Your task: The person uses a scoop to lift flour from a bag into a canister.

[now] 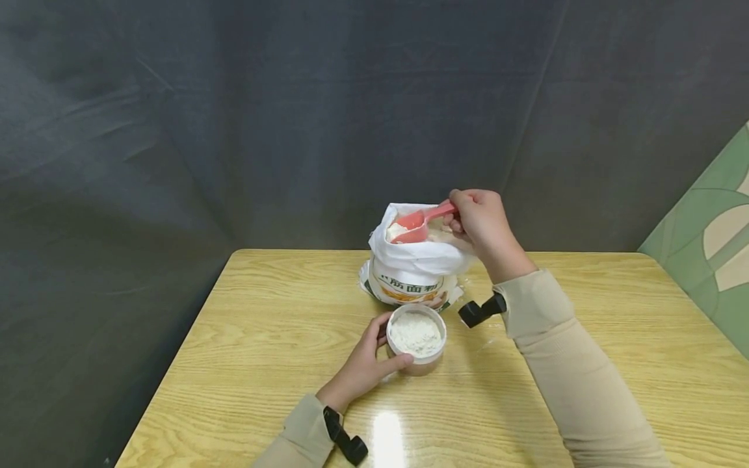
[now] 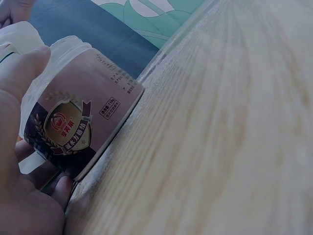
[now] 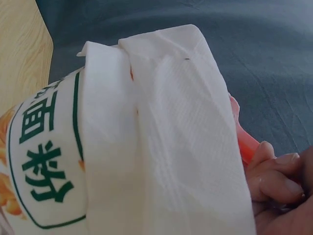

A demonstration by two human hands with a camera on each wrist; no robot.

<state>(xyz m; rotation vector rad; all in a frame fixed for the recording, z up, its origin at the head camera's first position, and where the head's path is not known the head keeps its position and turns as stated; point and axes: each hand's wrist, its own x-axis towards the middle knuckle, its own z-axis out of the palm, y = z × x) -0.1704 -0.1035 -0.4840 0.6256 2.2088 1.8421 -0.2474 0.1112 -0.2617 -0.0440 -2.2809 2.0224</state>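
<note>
My right hand [image 1: 481, 218] grips the handle of a pink scoop [image 1: 414, 227] at the mouth of a white flour bag [image 1: 418, 259]. White flour shows in the scoop. The bag stands upright with its top edge folded outward; in the right wrist view its side hides most of the scoop. In front of the bag, my left hand [image 1: 370, 357] holds a round plastic jar [image 1: 417, 338] with thumb and fingers around its side. White flour fills much of the jar. A pink and dark label [image 2: 68, 127] covers the jar's side in the left wrist view.
Bag and jar stand on a wood-grain table [image 1: 281, 312]. A dark cloth [image 1: 351, 117] hangs behind the table's far edge. To the right is a green and beige patterned surface [image 1: 714, 247]. Black camera mounts [image 1: 482, 311] sit on both wrists.
</note>
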